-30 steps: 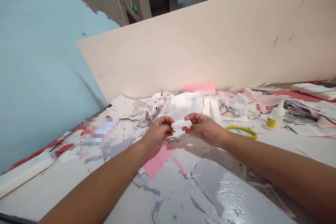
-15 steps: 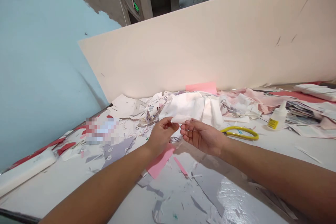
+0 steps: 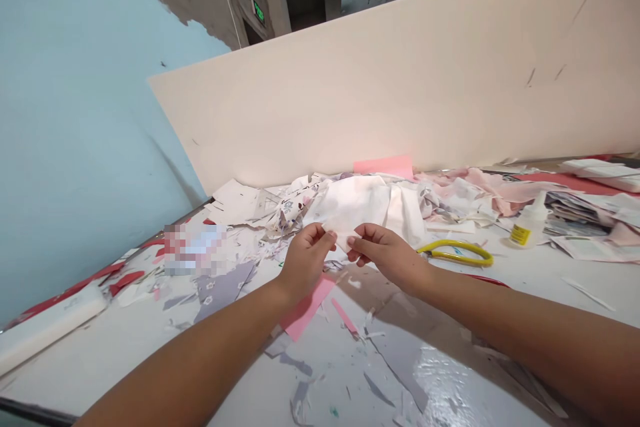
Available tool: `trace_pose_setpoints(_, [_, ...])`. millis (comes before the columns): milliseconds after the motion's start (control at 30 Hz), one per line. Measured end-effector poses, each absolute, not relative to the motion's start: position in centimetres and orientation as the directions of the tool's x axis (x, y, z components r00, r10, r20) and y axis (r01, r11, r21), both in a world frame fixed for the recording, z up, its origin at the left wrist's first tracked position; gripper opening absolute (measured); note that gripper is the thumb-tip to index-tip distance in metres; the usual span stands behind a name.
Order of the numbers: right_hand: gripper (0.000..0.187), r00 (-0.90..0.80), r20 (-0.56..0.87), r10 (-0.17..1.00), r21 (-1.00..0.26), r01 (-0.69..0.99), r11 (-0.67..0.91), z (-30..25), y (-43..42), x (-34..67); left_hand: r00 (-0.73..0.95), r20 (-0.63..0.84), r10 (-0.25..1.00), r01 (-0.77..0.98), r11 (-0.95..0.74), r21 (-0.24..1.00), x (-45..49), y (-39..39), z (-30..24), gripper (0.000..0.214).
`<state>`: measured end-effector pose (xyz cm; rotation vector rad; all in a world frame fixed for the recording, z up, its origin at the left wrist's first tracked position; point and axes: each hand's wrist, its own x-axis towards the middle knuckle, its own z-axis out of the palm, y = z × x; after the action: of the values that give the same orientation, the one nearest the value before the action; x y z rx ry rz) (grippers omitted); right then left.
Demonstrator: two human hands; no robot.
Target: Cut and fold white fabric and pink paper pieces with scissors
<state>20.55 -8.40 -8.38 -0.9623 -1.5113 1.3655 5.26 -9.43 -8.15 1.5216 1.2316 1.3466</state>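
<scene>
Between my left hand [image 3: 307, 263] and my right hand [image 3: 385, 255] is a small white scrap of paper or cloth [image 3: 340, 235], pinched by the fingertips of both. Its edges nearly merge with a crumpled white cloth [image 3: 355, 203] lying behind it. A pink paper strip [image 3: 305, 308] lies on the table just below my left hand, partly hidden by the wrist. To the right of my right hand rests a yellow plastic loop [image 3: 455, 253].
A white glue bottle with a yellow label [image 3: 525, 225] stands at right beside a stack of printed paper [image 3: 570, 207]. Paper scraps cover the white table [image 3: 400, 373]. A cream board [image 3: 400, 80] leans behind it, against a pale blue wall [image 3: 75, 113].
The white scrap now sits lower, and my fingers pinch it from both sides. My hands have come closer together than half a second ago.
</scene>
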Motion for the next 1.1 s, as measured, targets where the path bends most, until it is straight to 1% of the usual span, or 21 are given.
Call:
trace_pose_setpoints(200, [0.019, -0.386, 0.009, 0.922, -0.977, -0.199, -0.074, -8.2, -8.8, 20.0, -0.019, 0.218, 0.976, 0.070, -0.216, 0.974, 5.2, -9.2, -8.6, 0.022])
trace_pose_setpoints(367, [0.017, -0.402, -0.077, 0.912, -0.942, -0.271, -0.199, -8.2, -8.8, 20.1, 0.060, 0.212, 0.975, -0.072, -0.208, 0.975, 5.1, -8.8, -8.7, 0.017])
trace_pose_setpoints(467, [0.016, -0.430, -0.098, 0.897, -0.928, -0.286, -0.239, -8.2, -8.7, 20.2, 0.111, 0.210, 0.971, -0.083, -0.202, 0.976, 5.0, -8.9, -8.5, 0.019])
trace_pose_setpoints(567, [0.017, -0.413, -0.076, 0.908, -0.948, -0.252, -0.193, -8.2, -8.9, 20.1, 0.153, 0.197, 0.968, -0.009, -0.198, 0.980, 5.0, -9.1, -8.3, 0.022])
trace_pose_setpoints(667, [0.018, -0.392, -0.026, 0.920, -0.975, -0.192, -0.110, -8.4, -9.0, 19.9, 0.113, 0.197, 0.974, 0.055, -0.205, 0.977, 5.1, -9.1, -8.4, 0.024])
trace_pose_setpoints(767, [0.019, -0.416, 0.054, 0.908, -0.985, -0.169, -0.019, -8.9, -9.1, 19.8, 0.066, 0.200, 0.978, 0.045, -0.203, 0.978, 5.1, -9.0, -8.7, 0.024])
trace_pose_setpoints(867, [0.021, -0.451, 0.063, 0.890, -0.989, -0.146, -0.004, -9.2, -9.1, 19.8, 0.076, 0.203, 0.976, -0.007, -0.203, 0.979, 5.2, -8.8, -8.9, 0.022])
trace_pose_setpoints(1000, [0.020, -0.388, 0.051, 0.920, -0.998, 0.007, 0.058, -8.7, -9.4, 19.9, 0.123, 0.211, 0.970, -0.001, -0.212, 0.977, 5.4, -9.2, -8.6, 0.020])
trace_pose_setpoints(1100, [0.019, -0.361, 0.085, 0.929, -0.992, 0.052, 0.111, -8.3, -9.5, 20.0, 0.140, 0.222, 0.965, 0.045, -0.230, 0.972, 5.5, -9.6, -8.2, 0.021])
